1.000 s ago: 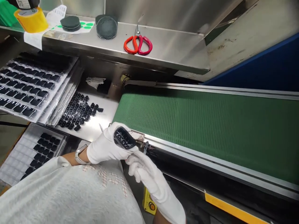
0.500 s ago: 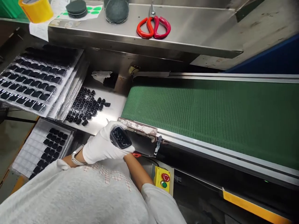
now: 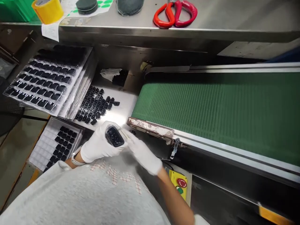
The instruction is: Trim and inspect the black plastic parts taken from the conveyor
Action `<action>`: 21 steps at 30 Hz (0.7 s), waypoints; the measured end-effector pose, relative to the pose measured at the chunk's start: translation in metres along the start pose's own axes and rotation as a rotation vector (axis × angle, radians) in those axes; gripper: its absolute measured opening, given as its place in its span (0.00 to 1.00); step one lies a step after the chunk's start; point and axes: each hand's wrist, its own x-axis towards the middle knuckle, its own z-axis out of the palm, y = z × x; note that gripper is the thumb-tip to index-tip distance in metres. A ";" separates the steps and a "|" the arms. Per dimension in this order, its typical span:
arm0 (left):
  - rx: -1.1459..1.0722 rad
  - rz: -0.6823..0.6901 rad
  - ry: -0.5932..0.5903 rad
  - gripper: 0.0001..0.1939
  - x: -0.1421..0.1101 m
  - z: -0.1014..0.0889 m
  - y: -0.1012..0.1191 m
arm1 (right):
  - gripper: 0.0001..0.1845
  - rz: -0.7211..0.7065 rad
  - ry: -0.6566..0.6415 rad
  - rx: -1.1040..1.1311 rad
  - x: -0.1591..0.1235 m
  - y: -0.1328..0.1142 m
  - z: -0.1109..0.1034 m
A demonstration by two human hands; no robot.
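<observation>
My left hand, in a white glove, is closed around a black, rounded rectangular piece that looks like a smartwatch case, its glossy face turned up. My right hand, also gloved and blurred, is right beside it with the fingers drawn together. A thin pale strip shows along those fingertips; its kind is unclear. Beyond my hands, many small glossy black pieces lie grouped on the metal table.
Left are stacked clear trays of black parts and a lower, partly filled tray. A green conveyor belt runs right. Scissors and yellow tape sit on the shelf. A yellow switch box is below the conveyor.
My right hand has come out from behind the left and now shows beside the black piece. The view has shifted, so the surroundings sit further right.
</observation>
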 end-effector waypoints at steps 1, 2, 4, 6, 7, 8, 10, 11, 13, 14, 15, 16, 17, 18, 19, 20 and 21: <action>0.020 -0.007 0.002 0.19 0.000 -0.001 -0.001 | 0.27 -0.034 0.015 -0.012 -0.016 -0.004 -0.010; 0.042 -0.010 0.002 0.19 0.000 -0.002 -0.002 | 0.26 -0.097 0.064 -0.049 -0.032 -0.010 -0.019; 0.088 0.015 -0.012 0.19 0.003 -0.001 -0.003 | 0.27 -0.274 0.201 -0.202 -0.057 -0.025 -0.034; 0.096 0.096 -0.057 0.21 0.006 0.001 -0.003 | 0.29 -0.405 0.280 -0.444 -0.070 -0.045 -0.042; 0.087 0.141 -0.088 0.21 0.007 0.002 -0.002 | 0.30 -0.424 0.303 -0.580 -0.072 -0.054 -0.043; 0.076 0.180 -0.118 0.21 0.009 0.003 -0.001 | 0.30 -0.416 0.322 -0.706 -0.073 -0.063 -0.044; 0.068 0.239 -0.157 0.21 0.010 0.005 0.001 | 0.33 -0.378 0.381 -0.874 -0.071 -0.076 -0.044; 0.078 0.258 -0.161 0.20 0.011 0.006 0.002 | 0.33 -0.365 0.411 -0.908 -0.070 -0.080 -0.043; 0.109 0.283 -0.145 0.20 0.010 0.008 0.003 | 0.34 -0.342 0.450 -0.924 -0.071 -0.084 -0.042; 0.120 0.287 -0.137 0.20 0.009 0.008 0.004 | 0.34 -0.329 0.454 -0.930 -0.072 -0.085 -0.041; 0.124 0.286 -0.135 0.20 0.008 0.009 0.004 | 0.34 -0.312 0.455 -0.937 -0.073 -0.084 -0.041; 0.119 0.281 -0.141 0.20 0.007 0.009 0.004 | 0.35 -0.297 0.455 -0.944 -0.074 -0.084 -0.040; 0.106 0.272 -0.153 0.20 0.005 0.009 0.003 | 0.34 -0.284 0.461 -0.943 -0.076 -0.084 -0.039; 0.086 0.258 -0.167 0.21 0.004 0.009 0.003 | 0.34 -0.271 0.469 -0.938 -0.076 -0.084 -0.037; 0.066 0.240 -0.183 0.22 0.003 0.008 0.002 | 0.33 -0.262 0.473 -0.932 -0.076 -0.084 -0.036; 0.046 0.221 -0.195 0.24 0.002 0.008 0.001 | 0.33 -0.261 0.481 -0.926 -0.076 -0.084 -0.035; 0.028 0.202 -0.202 0.26 0.001 0.007 0.000 | 0.33 -0.270 0.482 -0.922 -0.076 -0.085 -0.034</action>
